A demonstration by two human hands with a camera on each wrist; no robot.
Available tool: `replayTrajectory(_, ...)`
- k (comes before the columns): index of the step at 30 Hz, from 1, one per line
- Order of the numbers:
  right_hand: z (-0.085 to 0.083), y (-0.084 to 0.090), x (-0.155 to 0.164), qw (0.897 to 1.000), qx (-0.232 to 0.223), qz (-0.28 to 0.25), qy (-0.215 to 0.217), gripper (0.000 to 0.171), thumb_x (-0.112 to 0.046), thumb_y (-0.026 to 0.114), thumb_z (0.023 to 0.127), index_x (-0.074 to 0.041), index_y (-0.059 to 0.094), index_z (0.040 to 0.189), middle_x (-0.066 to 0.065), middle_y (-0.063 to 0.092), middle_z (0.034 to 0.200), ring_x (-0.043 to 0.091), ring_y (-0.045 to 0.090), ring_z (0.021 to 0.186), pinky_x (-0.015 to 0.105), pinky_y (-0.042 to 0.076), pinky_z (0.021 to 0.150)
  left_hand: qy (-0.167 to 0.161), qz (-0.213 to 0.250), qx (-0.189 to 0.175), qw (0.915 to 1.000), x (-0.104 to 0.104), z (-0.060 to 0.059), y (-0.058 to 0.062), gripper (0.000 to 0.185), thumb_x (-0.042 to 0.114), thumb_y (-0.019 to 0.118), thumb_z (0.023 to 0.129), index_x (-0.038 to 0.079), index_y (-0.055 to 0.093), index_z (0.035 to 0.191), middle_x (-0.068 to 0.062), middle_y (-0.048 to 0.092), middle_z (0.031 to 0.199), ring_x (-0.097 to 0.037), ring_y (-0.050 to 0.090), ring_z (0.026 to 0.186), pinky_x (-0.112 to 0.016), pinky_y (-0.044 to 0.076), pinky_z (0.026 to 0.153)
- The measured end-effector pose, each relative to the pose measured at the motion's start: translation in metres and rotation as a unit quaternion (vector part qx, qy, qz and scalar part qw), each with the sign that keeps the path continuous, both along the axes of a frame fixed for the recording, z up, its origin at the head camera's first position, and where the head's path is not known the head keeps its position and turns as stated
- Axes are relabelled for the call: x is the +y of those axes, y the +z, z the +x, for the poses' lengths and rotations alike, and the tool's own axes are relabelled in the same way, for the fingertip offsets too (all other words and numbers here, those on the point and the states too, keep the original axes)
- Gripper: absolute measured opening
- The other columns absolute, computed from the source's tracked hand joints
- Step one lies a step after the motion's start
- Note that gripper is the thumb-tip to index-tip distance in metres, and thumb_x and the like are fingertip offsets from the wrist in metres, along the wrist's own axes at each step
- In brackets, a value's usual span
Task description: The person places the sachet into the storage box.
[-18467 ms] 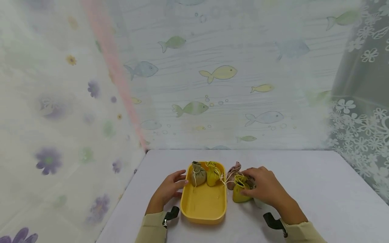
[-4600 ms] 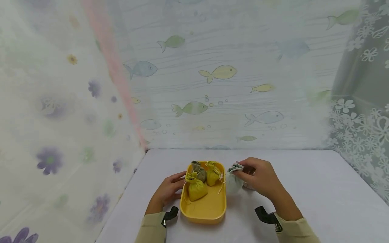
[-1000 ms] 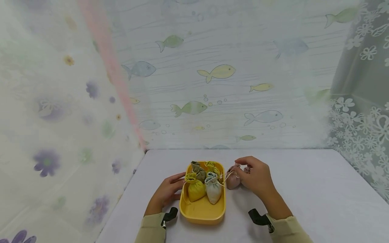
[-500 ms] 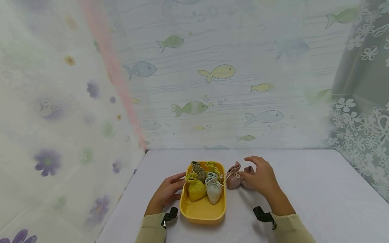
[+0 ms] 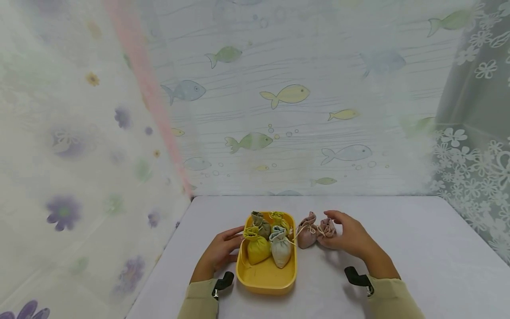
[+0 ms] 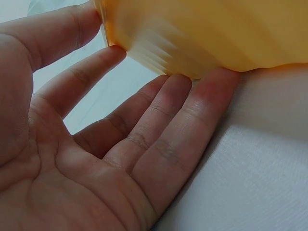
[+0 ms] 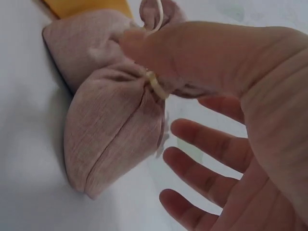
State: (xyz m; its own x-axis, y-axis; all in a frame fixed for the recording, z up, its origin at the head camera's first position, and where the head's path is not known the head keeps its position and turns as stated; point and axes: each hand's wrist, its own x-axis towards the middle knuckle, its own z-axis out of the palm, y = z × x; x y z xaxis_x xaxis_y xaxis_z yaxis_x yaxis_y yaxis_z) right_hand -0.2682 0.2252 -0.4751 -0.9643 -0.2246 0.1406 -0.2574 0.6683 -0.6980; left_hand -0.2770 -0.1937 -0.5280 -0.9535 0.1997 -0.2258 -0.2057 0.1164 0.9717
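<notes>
While four pouches sit in the yellow tray (image 5: 266,277), two pink pouches (image 5: 316,232) remain on the tabletop (image 5: 418,252); right hand (image 5: 350,239) reaches wide, left hand (image 5: 219,252) flat against the tray.

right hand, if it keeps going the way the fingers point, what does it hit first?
Most likely the nearer pink pouch: the right hand points left toward it, thumb already over its neck in the right wrist view. Behind it lies the second pink pouch, then the yellow tray. Whether the fingers touch it yet is unclear.
</notes>
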Motion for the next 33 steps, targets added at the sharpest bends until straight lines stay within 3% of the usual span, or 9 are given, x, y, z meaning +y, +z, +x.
replayTrajectory(7,-0.0025,-0.0053,0.0044,1.000,-0.008,-0.004,-0.003,0.064,-0.039,0.088,0.081,-0.013,0.065,0.136,0.014,0.067,0.136,0.041,0.061,0.128,0.062,0.053,0.100,0.001,0.002,-0.002,1.0000,-0.0003,0.0000,-0.0007,0.072,0.045,0.078,0.091,0.024,0.052,0.154,-0.012,0.060,0.149,-0.024,0.067,0.121,-0.047,0.063,0.089)
replayTrajectory(14,-0.0039,-0.0070,0.0045,1.000,0.010,0.013,-0.009,0.046,-0.021,0.080,0.088,-0.006,0.069,0.130,0.015,0.069,0.132,0.042,0.063,0.124,0.059,0.055,0.098,-0.003,0.005,-0.002,1.0000,0.0008,0.0017,0.0016,0.072,0.046,0.077,0.091,0.023,0.052,0.154,-0.012,0.060,0.148,-0.024,0.067,0.121,-0.046,0.063,0.089)
replayTrajectory(33,0.0011,0.0015,0.0034,0.997,0.080,0.001,-0.015,0.035,-0.019,0.078,0.091,-0.006,0.071,0.123,0.012,0.071,0.125,0.038,0.065,0.118,0.057,0.056,0.097,-0.011,0.007,-0.002,0.9999,-0.0013,-0.0001,0.0015,0.073,0.047,0.078,0.090,0.023,0.051,0.154,-0.011,0.062,0.146,-0.024,0.068,0.120,-0.045,0.062,0.090)
